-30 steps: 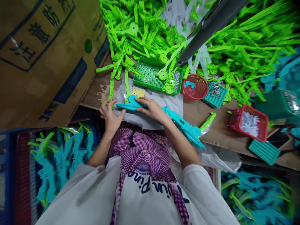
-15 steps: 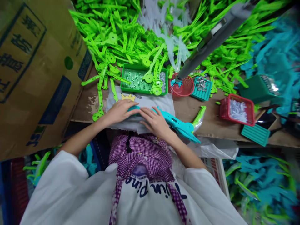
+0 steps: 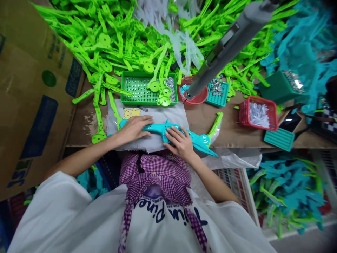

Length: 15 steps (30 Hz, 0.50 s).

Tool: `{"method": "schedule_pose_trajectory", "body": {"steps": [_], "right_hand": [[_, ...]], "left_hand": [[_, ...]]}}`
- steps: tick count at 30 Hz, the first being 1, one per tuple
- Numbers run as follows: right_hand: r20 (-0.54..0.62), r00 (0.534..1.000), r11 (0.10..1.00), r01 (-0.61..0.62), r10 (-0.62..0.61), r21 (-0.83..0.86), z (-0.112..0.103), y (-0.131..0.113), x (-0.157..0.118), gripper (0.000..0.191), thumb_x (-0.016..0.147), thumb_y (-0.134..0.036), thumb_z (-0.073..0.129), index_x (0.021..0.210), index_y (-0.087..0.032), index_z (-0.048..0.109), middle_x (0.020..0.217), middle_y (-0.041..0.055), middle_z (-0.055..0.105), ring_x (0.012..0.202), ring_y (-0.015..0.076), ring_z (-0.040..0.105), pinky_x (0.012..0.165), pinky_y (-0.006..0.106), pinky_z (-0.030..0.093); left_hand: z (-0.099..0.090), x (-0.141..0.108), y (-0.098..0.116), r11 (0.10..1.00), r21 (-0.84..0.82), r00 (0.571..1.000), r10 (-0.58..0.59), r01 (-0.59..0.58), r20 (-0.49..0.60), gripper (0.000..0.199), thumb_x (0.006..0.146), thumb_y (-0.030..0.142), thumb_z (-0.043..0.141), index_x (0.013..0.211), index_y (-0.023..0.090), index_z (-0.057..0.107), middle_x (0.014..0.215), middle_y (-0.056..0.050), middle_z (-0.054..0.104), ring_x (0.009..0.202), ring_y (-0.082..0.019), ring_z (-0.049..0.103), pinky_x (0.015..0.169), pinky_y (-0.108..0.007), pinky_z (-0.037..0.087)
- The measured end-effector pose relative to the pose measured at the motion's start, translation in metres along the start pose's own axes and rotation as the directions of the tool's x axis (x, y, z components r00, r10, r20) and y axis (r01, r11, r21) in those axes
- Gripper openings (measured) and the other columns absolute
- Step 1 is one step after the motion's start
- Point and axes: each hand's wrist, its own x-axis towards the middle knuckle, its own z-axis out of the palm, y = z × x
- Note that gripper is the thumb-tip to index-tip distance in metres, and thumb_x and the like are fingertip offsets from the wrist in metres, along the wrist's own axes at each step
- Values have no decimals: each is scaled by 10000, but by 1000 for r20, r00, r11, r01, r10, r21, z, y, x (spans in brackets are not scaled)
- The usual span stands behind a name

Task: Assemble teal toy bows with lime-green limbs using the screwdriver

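Note:
A long turquoise plastic part [image 3: 158, 128] lies across the grey cloth [image 3: 173, 114] at the table's front edge. Over its left end rests my left hand [image 3: 134, 127], fingers wrapped across it. My right hand [image 3: 181, 141] presses on its middle, with the fingers curled over the top. To the right, the part's wider end touches or overlaps a lime-green piece [image 3: 216, 125] with clear film on it. The undersides of both hands are hidden.
Behind the cloth stand a green tray [image 3: 123, 88], a red round basket [image 3: 202, 96] and a teal tray of metal bits [image 3: 223, 95]. A grey tool [image 3: 218, 52] hangs above. Cardboard box [image 3: 34, 88] at left; red basket [image 3: 244, 114] at right.
My hands have moved apart along the turquoise part, exposing more of its middle. The camera view has shifted, so the surroundings appear further left.

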Motion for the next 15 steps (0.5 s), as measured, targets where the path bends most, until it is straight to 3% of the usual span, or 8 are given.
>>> {"method": "schedule_pose_trajectory", "body": {"steps": [3, 7, 11, 13, 15], "right_hand": [[33, 999, 999, 29, -31, 45, 2, 12, 5, 403, 946, -421, 621, 1309, -253, 671, 1346, 71, 684, 1346, 261, 581, 1154, 513, 434], [96, 993, 992, 66, -76, 104, 0, 19, 12, 424, 950, -435, 612, 1320, -235, 663, 1366, 84, 672, 1361, 263, 565, 1160, 510, 428], [109, 987, 980, 96, -116, 173, -34, 20, 20, 383, 991, -449, 531, 1266, -229, 681, 1364, 87, 675, 1324, 245, 590, 1121, 468, 471], [53, 998, 976, 24, -36, 217, -59, 35, 37, 353, 1012, -441, 483, 1195, -236, 704, 1311, 85, 701, 1238, 225, 635, 1060, 415, 513], [-38, 982, 962, -175, 187, 210, -78, 66, 65, 350, 1026, -404, 444, 1125, -211, 719, 1209, 104, 726, 1145, 242, 655, 1011, 423, 522]], "left_hand": [[2, 9, 2, 998, -54, 998, 45, -43, 39, 382, 904, 304, 667, 1269, 196, 644, 1270, -111, 686, 1151, -267, 642, 962, -375, 480], [4, 24, 0, 996, -92, 998, -8, 13, 57, 278, 833, 230, 710, 1102, 169, 677, 1102, -100, 700, 1024, -260, 658, 876, -363, 495], [6, 25, 0, 991, -125, 999, -47, 49, 25, 246, 821, 228, 685, 1060, 173, 666, 1083, -99, 686, 995, -270, 654, 856, -387, 503], [6, 23, 1, 991, -123, 999, -46, 48, 15, 232, 824, 243, 673, 1046, 177, 661, 1077, -101, 688, 990, -277, 654, 849, -398, 509], [7, 22, 2, 992, -114, 999, -49, 49, 3, 232, 821, 253, 673, 1041, 181, 661, 1077, -101, 693, 993, -280, 655, 850, -404, 513]]}}
